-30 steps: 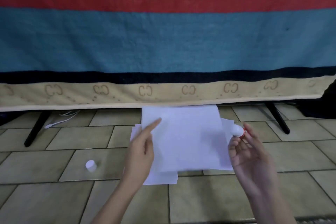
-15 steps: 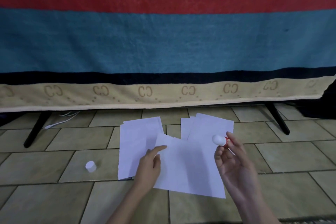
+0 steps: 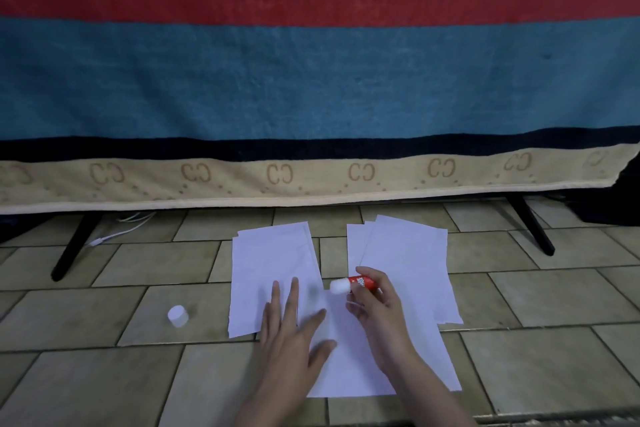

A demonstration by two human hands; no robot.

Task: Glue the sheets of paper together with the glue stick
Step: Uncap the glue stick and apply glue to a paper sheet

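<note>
Beige tiled floor [image 3: 519, 291] fills the foreground, dimly lit. Behind it hangs a blue blanket [image 3: 311, 87] with a red stripe [image 3: 311, 3], a dark band and a tan patterned hem. Black legs [image 3: 71, 246] stand beneath; a white cable [image 3: 121, 229] lies at left.

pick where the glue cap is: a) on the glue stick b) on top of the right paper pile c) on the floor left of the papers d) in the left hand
c: the white cap sits alone on the floor tiles, left of the papers, while the right hand holds the uncapped glue stick.
</note>
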